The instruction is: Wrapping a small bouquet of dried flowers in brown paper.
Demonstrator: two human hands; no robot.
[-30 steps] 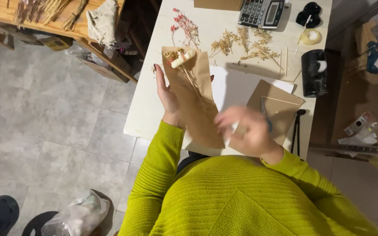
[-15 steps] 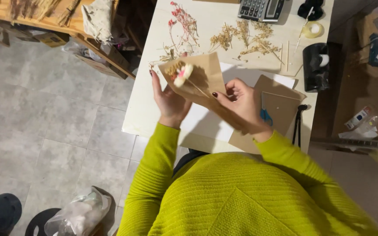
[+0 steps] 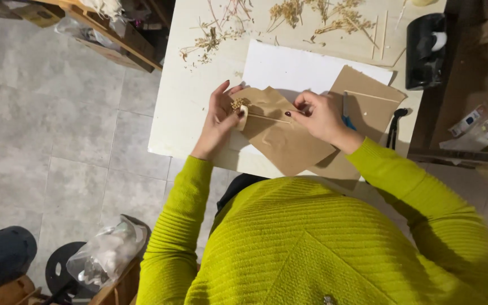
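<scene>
Two hands work over our white table [image 3: 182,113]. On it lies a white sheet [image 3: 289,70], then our folded brown paper [image 3: 280,135]. Our left hand [image 3: 218,121] pinches its edge by the dried sprig [image 3: 237,104]; our right hand [image 3: 320,116] presses its top fold.

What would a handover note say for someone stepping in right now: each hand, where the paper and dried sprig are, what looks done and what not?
Left hand: fingers on the left edge of the brown paper, at the head of the dried sprig.
Right hand: pinching the paper's upper right part, near the far end of the sprig's thin stem.
The paper lies on the white table, partly over a white sheet; a second brown sheet sits to its right.
Done: sprig laid across the paper.
Left: paper is not closed around the sprig; loose dried stems remain at the table's far side.
</scene>
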